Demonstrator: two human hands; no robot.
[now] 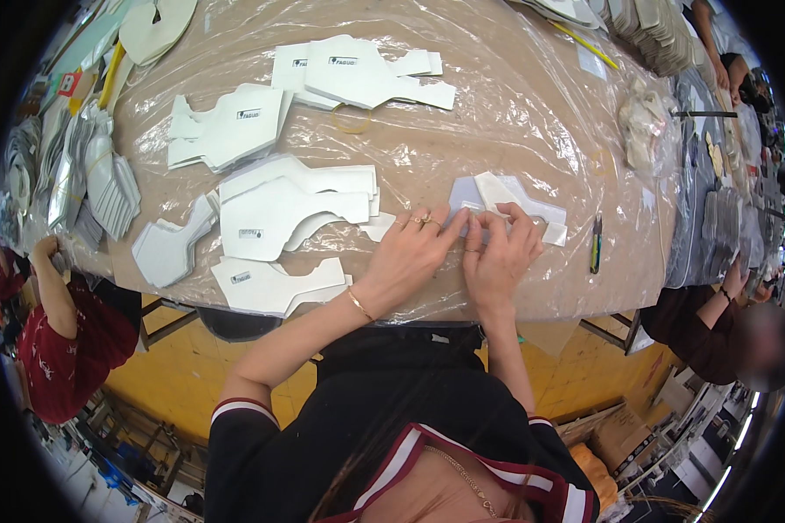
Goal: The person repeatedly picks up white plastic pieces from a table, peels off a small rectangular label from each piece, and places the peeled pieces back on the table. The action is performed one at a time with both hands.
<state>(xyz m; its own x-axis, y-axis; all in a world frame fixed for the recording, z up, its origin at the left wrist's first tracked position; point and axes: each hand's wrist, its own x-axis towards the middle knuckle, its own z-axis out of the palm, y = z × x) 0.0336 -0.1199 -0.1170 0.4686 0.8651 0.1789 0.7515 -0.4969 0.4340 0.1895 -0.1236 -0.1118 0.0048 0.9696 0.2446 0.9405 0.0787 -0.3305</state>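
Observation:
My left hand and my right hand meet over a pale lavender-grey cut piece lying on the table. Their thumbs and fingertips are bent close together at its near edge, where a small whitish spot shows between them. The exact grip is partly hidden by the fingers. Overlapping that piece is a cream-white cut piece, just beyond my right fingers. Another white tip pokes out beside my left hand. Rings sit on my left fingers, and a bracelet circles that wrist.
Clear plastic covers the brown table. Stacks of white cut pieces lie to the left, more farther back. A green-and-black pen rests at right, near a plastic bag. Other people work at both sides.

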